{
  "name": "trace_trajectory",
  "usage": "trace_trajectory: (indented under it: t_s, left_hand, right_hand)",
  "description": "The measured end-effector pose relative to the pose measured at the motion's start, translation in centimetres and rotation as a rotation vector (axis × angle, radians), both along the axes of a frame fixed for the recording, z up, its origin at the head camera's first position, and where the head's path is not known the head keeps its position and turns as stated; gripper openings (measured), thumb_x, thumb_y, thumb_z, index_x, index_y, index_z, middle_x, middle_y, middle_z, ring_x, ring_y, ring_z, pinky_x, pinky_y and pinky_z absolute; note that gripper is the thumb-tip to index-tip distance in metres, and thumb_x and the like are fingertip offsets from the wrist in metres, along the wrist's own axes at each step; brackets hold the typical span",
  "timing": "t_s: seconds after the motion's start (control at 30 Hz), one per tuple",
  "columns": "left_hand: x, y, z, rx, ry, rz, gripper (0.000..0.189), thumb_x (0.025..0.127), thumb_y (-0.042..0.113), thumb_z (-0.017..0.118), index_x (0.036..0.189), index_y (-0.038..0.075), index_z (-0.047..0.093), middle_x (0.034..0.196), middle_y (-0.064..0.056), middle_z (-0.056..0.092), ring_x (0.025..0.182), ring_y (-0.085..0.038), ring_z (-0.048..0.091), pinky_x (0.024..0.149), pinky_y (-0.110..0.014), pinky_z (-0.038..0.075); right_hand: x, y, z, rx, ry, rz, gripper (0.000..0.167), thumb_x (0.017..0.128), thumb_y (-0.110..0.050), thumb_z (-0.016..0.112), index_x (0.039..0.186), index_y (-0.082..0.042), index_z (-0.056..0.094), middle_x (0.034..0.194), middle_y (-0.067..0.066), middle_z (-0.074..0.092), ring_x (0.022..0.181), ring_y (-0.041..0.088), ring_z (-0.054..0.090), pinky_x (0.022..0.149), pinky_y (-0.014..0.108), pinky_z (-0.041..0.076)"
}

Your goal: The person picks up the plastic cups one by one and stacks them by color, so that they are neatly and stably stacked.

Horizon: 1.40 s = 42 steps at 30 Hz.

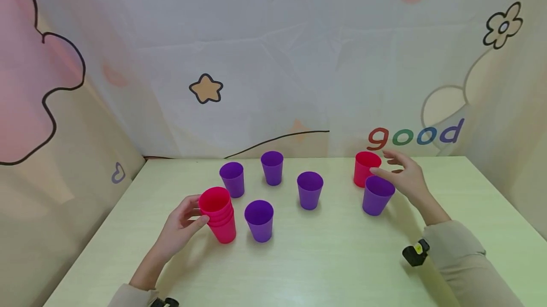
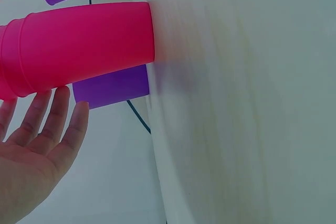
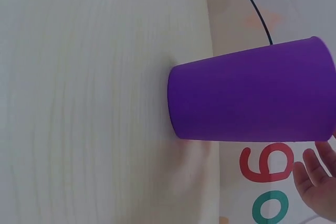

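My left hand (image 1: pixel 181 228) holds the left side of a stack of nested red-pink cups (image 1: pixel 224 231), thumb near the upper rims. That stack stands upright on the table; its fingers (image 2: pixel 55 114) show against the side in the left wrist view, where the thumb is hidden. Over at the right, my right hand (image 1: pixel 406 176) reaches over a purple cup (image 1: pixel 377 197) toward a single red-pink cup (image 1: pixel 362 169), thumb and fingers spread apart beside its rim. In the right wrist view the purple cup (image 3: pixel 252 95) hides part of that hand.
Several purple cups stand upright: one (image 1: pixel 260 224) right of the stack, one (image 1: pixel 234 181) behind it, one (image 1: pixel 272 169) farther back, and one (image 1: pixel 309 192) near the middle. A printed cloth (image 1: pixel 265 83) rises behind the pale table (image 1: pixel 299 264).
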<state>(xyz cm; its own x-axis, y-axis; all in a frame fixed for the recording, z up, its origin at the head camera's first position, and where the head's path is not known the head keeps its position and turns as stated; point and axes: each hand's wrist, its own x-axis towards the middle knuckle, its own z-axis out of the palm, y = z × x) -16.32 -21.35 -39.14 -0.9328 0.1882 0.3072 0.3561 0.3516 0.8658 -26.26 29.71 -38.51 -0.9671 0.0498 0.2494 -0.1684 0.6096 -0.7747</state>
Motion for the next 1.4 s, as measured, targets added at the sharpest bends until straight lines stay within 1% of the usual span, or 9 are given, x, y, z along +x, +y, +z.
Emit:
trace_trajectory:
  t_s: [0.1, 0.3, 0.4, 0.53, 0.63, 0.67, 0.73, 0.97, 1.4]
  left_hand:
    - [0.0, 0.0, 0.0, -0.003, 0.0, 0.003, 0.042, 0.086, 0.007, 0.061, 0.125, 0.004, 0.045, 0.116, -0.014, 0.055, 0.102, -0.03, 0.053, 0.077, -0.026, 0.049]
    - [0.0, 0.0, -0.1, -0.004, -0.011, 0.009, 0.043, 0.086, 0.008, 0.061, 0.125, 0.004, 0.044, 0.117, -0.014, 0.054, 0.103, -0.03, 0.052, 0.078, -0.026, 0.048]
    - [0.0, 0.0, -0.1, -0.003, -0.018, 0.013, 0.043, 0.086, 0.008, 0.062, 0.125, 0.005, 0.045, 0.117, -0.014, 0.054, 0.103, -0.03, 0.052, 0.078, -0.026, 0.049]
    - [0.0, 0.0, 0.0, -0.008, -0.023, 0.018, 0.043, 0.086, 0.008, 0.061, 0.125, 0.005, 0.044, 0.117, -0.015, 0.054, 0.103, -0.03, 0.052, 0.078, -0.027, 0.049]
    - [0.0, 0.0, 0.1, -0.007, -0.023, 0.02, 0.043, 0.086, 0.008, 0.061, 0.125, 0.004, 0.044, 0.117, -0.015, 0.054, 0.103, -0.03, 0.053, 0.078, -0.027, 0.048]
    - [0.0, 0.0, 0.1, -0.006, -0.024, 0.02, 0.043, 0.086, 0.008, 0.061, 0.125, 0.004, 0.044, 0.117, -0.015, 0.054, 0.103, -0.03, 0.053, 0.078, -0.027, 0.048]
    - [0.1, 0.0, 0.1, -0.003, -0.026, 0.02, 0.043, 0.086, 0.008, 0.061, 0.125, 0.004, 0.044, 0.117, -0.015, 0.054, 0.103, -0.031, 0.052, 0.078, -0.027, 0.048]
    - [0.1, 0.0, 0.2, 0.001, -0.025, 0.017, 0.041, 0.086, 0.008, 0.061, 0.124, 0.003, 0.045, 0.115, -0.015, 0.054, 0.103, -0.031, 0.053, 0.077, -0.027, 0.049]
    - [0.0, 0.0, 0.2, -0.006, -0.028, 0.02, 0.041, 0.086, 0.009, 0.061, 0.123, 0.003, 0.046, 0.115, -0.016, 0.055, 0.103, -0.032, 0.053, 0.078, -0.028, 0.048]
  right_hand:
    - [0.4, -0.7, 0.9, 0.0, -0.024, 0.007, 0.077, 0.079, -0.046, 0.065, 0.139, -0.009, 0.035, 0.132, 0.021, 0.04, 0.114, 0.039, 0.038, 0.081, 0.054, 0.041]
    - [0.5, -1.3, 1.9, 0.065, -0.069, 0.004, 0.08, 0.081, -0.045, 0.063, 0.139, -0.001, 0.03, 0.133, 0.026, 0.037, 0.117, 0.044, 0.034, 0.084, 0.057, 0.04]
    - [-0.3, -1.1, 1.6, 0.084, -0.092, 0.002, 0.084, 0.08, -0.049, 0.063, 0.14, -0.001, 0.028, 0.133, 0.026, 0.035, 0.118, 0.045, 0.033, 0.083, 0.059, 0.039]
    - [-2.3, -0.1, -0.1, 0.095, -0.113, -0.019, 0.09, 0.074, -0.055, 0.065, 0.141, -0.008, 0.028, 0.133, 0.023, 0.038, 0.116, 0.041, 0.035, 0.073, 0.059, 0.043]
    - [-3.7, 0.5, -1.3, 0.111, -0.127, -0.036, 0.092, 0.071, -0.059, 0.066, 0.142, -0.013, 0.029, 0.132, 0.02, 0.041, 0.116, 0.036, 0.038, 0.063, 0.054, 0.046]
    - [-3.8, 0.6, -1.2, 0.109, -0.137, -0.011, 0.093, 0.072, -0.058, 0.066, 0.142, -0.012, 0.027, 0.133, 0.021, 0.039, 0.116, 0.039, 0.036, 0.065, 0.054, 0.046]
    - [-3.9, 0.6, -1.0, 0.108, -0.155, 0.012, 0.091, 0.074, -0.057, 0.064, 0.143, -0.013, 0.025, 0.133, 0.024, 0.037, 0.116, 0.042, 0.035, 0.067, 0.053, 0.046]
    - [-1.8, -1.2, 1.8, 0.069, -0.197, 0.091, 0.081, 0.081, -0.048, 0.062, 0.141, -0.006, 0.029, 0.136, 0.028, 0.03, 0.118, 0.046, 0.032, 0.086, 0.056, 0.04]
    - [-2.3, -1.4, 1.5, 0.046, -0.301, 0.093, 0.092, 0.08, -0.046, 0.065, 0.143, 0.001, 0.017, 0.135, 0.031, 0.028, 0.12, 0.048, 0.028, 0.089, 0.058, 0.036]
